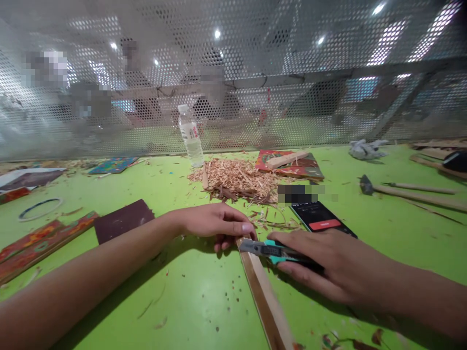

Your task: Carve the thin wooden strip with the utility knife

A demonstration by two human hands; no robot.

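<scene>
My left hand (pixel 222 224) is closed on the far end of a long wooden strip (pixel 260 291), thumb along the top and fingers curled beneath. The strip runs toward me, one face brown, the other pale and bare. In my right hand (pixel 321 257) is a utility knife (pixel 270 249) with a teal and black body. Its metal nose points left and lies over the strip, just short of my left fingertips. Whether the blade cuts into the wood I cannot tell.
Behind my hands lies a heap of wood shavings (pixel 241 177), with a water bottle (pixel 190 138) beside it. A phone (pixel 323 218) lies past my right hand; a hammer (pixel 367 185) is farther right. Sandpaper (pixel 124 219) and painted boards (pixel 47 243) lie left. A perforated metal screen (pixel 233 116) stands behind.
</scene>
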